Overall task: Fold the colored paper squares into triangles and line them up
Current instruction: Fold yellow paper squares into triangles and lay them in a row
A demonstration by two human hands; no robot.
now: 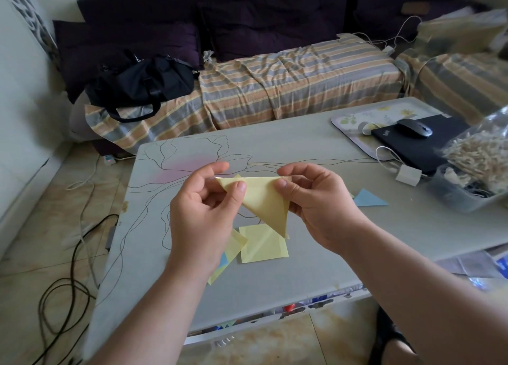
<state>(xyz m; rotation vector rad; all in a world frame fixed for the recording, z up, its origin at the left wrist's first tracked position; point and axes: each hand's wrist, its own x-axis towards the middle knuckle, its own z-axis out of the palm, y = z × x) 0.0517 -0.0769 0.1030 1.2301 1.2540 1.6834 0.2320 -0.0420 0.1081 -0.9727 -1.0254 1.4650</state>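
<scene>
A yellow paper folded into a triangle hangs above the table between both hands, its point downward. My left hand pinches its upper left corner between thumb and fingers. My right hand pinches the upper right corner. Below on the grey table lies a flat yellow paper square. Left of that square, further yellow paper and a bit of blue paper lie partly hidden under my left wrist. A blue folded triangle lies on the table to the right.
At the table's right stand a clear bin with a bag of small pale pieces, a black laptop with a mouse, a white charger and a flowered tray. A striped sofa with a black bag is behind. Cables lie on the floor at left.
</scene>
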